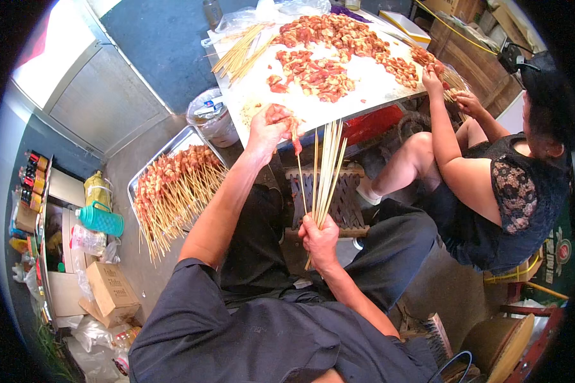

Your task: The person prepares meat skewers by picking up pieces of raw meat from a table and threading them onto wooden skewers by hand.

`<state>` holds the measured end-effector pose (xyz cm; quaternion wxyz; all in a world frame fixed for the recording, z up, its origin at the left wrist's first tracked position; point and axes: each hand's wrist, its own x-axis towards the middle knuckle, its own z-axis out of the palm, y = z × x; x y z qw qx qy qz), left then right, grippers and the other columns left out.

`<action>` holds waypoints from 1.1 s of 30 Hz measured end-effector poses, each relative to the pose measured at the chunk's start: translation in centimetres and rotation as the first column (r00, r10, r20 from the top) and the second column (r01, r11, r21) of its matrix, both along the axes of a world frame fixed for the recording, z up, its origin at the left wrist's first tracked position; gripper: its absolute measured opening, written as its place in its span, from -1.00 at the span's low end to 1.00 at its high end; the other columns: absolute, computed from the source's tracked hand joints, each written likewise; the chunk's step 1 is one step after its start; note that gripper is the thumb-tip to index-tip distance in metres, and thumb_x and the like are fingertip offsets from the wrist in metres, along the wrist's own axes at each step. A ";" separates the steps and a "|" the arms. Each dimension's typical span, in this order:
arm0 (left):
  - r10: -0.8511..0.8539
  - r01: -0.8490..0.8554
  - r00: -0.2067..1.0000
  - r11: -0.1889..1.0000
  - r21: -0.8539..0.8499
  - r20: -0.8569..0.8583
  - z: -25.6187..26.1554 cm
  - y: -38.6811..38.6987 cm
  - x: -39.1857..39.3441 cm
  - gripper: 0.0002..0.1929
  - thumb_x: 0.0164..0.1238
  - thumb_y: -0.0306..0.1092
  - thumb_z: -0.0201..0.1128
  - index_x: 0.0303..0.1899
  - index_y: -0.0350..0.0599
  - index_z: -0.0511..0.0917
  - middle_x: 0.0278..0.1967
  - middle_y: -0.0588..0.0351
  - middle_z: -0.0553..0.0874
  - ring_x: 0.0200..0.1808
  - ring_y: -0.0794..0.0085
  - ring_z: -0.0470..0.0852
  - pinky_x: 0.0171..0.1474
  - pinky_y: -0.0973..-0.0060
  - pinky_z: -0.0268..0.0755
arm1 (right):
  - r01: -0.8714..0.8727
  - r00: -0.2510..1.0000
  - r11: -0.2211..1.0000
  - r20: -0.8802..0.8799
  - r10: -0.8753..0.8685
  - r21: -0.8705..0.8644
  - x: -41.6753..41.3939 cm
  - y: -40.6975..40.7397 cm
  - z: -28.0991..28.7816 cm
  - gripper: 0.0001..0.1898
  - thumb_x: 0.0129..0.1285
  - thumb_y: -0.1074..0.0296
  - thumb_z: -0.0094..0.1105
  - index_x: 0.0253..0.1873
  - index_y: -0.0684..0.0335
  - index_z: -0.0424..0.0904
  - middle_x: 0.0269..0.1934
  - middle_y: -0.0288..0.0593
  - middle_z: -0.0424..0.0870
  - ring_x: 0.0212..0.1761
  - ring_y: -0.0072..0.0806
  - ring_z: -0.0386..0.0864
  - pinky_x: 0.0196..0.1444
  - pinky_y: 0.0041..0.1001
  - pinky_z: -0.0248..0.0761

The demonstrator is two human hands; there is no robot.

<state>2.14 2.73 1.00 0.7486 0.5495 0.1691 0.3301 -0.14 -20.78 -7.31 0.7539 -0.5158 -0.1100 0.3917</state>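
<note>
My right hand [320, 239] grips a bundle of thin wooden skewers [328, 172], their tips fanned upward. One skewer leans left from the bundle and carries a piece of raw meat [297, 146] near its tip. Around that tip, at the near edge of the white table [249, 103], the fingers of my left hand [272, 125] hold meat. Beyond my hands, heaps of cut raw meat [316, 76] lie on the tabletop. Loose skewers [243, 52] are piled at its far left corner. Left of my left arm, a metal tray [133, 184] bears many threaded meat skewers [177, 177].
A co-worker [479, 186] sits at the right, hands at meat and skewers by the table's right end. A lined bucket [214, 117] stands against the table's left side. A slatted wooden stool [326, 201] is between my legs. Far left are a teal jug [100, 219] and a cardboard box [112, 289].
</note>
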 end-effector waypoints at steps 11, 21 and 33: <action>-0.147 0.212 0.954 0.947 0.241 -0.262 1.4 1.1 -0.5 -0.85 0.28 -0.61 0.07 -0.17 -0.20 0.35 -0.37 -0.09 0.64 -0.47 0.26 0.66 -0.50 0.39 0.55 | -0.037 0.999 0.998 -0.019 0.036 -0.043 -0.2 -0.4 0.3 -0.91 0.29 0.37 0.12 -0.26 0.22 0.46 -0.61 -0.37 0.50 -0.71 -0.73 0.29 -0.69 -0.65 0.13; -0.155 0.194 0.961 0.968 0.158 -0.227 0.9 -0.3 -1.1 -0.89 0.29 -0.57 0.12 -0.34 -0.22 0.33 -0.45 -0.12 0.65 -0.53 0.23 0.69 -0.55 0.42 0.53 | 0.026 0.999 0.999 -0.026 -0.027 -0.025 -0.7 -0.4 0.3 -0.92 0.32 0.39 0.11 -0.21 0.23 0.42 -0.63 -0.31 0.47 -0.79 -0.73 0.21 -0.78 -0.67 0.06; -0.115 0.121 0.981 0.992 0.031 -0.154 -0.8 -1.6 -1.2 -0.89 0.23 -0.60 0.12 -0.42 -0.23 0.37 -0.38 -0.23 0.67 -0.42 0.13 0.72 -0.44 0.35 0.60 | 0.039 0.998 0.999 -0.047 -0.041 -0.034 -1.3 -0.6 0.7 -0.92 0.31 0.40 0.11 -0.23 0.23 0.43 -0.62 -0.31 0.47 -0.78 -0.72 0.24 -0.77 -0.67 0.08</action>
